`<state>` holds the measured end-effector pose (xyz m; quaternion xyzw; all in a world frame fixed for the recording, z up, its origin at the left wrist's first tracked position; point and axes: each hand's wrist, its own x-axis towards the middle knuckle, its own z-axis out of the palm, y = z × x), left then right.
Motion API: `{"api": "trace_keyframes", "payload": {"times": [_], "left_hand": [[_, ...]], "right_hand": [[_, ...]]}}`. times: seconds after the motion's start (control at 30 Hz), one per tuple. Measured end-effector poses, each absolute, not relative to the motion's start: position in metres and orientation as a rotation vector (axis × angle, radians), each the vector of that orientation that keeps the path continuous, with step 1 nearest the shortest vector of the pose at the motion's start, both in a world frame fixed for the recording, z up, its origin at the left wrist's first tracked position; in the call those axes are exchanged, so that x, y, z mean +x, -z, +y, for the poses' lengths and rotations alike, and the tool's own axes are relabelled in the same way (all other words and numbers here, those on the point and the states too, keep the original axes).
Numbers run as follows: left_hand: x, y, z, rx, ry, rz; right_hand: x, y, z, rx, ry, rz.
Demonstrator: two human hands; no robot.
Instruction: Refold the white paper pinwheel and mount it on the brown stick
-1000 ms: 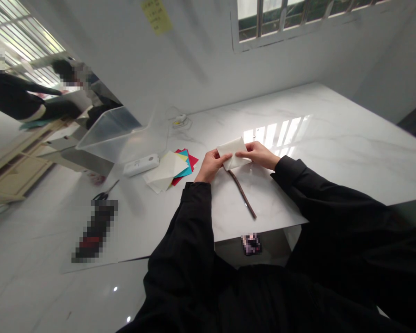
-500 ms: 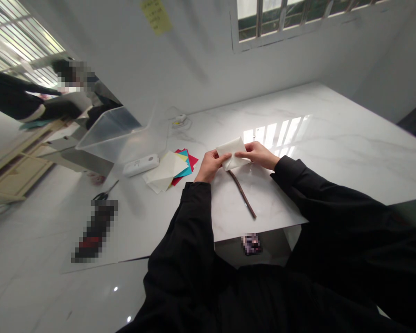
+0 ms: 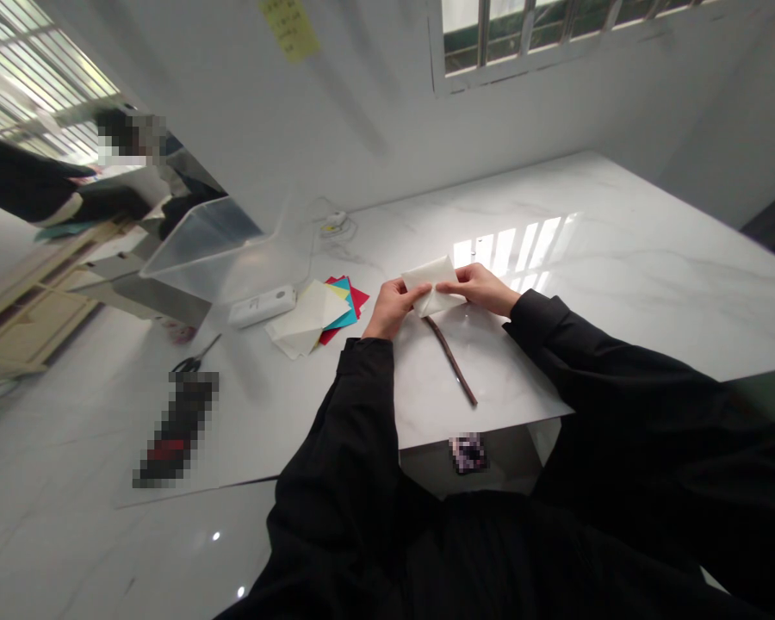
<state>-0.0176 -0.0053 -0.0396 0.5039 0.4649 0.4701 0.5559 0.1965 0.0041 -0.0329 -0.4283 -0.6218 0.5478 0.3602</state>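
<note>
Broadly, the white marble tabletop [image 3: 620,258] bore a fan of coloured paper squares [image 3: 323,314] left of the work. Above a thin dark stick [image 3: 452,362], the left hand [image 3: 393,308] and right hand [image 3: 484,288] each pinched an edge of the folded white paper sheet [image 3: 431,280]; matching edges before creasing would probably keep the fold true.

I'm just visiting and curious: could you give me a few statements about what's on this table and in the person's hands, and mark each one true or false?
1. Both hands, left hand and right hand, hold a folded white paper. True.
2. A thin brown stick lies on the table below the paper. True.
3. The scissors are in the right hand. False: they lie on the table, far to the left.
4. The coloured paper stack sits inside the clear plastic bin. False: it lies on the table beside it.
</note>
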Motion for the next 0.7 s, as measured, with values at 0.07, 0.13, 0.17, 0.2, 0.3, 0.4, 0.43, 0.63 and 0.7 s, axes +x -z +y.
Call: {"api": "trace_keyframes", "payload": {"times": [0.07,0.13,0.17,0.2,0.3,0.4,0.43,0.63,0.7], "left_hand": [[-0.018,0.04,-0.005,1.19,-1.109,1.105],[-0.017,0.04,-0.006,1.189,-1.111,1.111],[-0.017,0.04,-0.006,1.188,-1.113,1.112],[-0.017,0.04,-0.006,1.186,-1.114,1.111],[-0.017,0.039,-0.007,1.186,-1.118,1.098],[-0.016,0.038,-0.008,1.187,-1.118,1.078],[-0.016,0.038,-0.008,1.187,-1.118,1.073],[-0.017,0.037,-0.008,1.205,-1.107,1.079],[-0.017,0.038,-0.008,1.206,-1.098,1.075]], "right_hand": [[0.196,0.034,0.004,-1.105,-1.42,-1.588],[0.195,0.034,0.004,-1.113,-1.427,-1.569],[0.195,0.034,0.004,-1.118,-1.43,-1.559],[0.194,0.034,0.004,-1.123,-1.431,-1.552],[0.193,0.033,0.003,-1.129,-1.43,-1.545],[0.192,0.033,0.003,-1.117,-1.424,-1.543],[0.192,0.034,0.003,-1.11,-1.424,-1.543],[0.194,0.04,0.005,-1.118,-1.408,-1.574],[0.194,0.044,0.006,-1.101,-1.416,-1.579]]}}
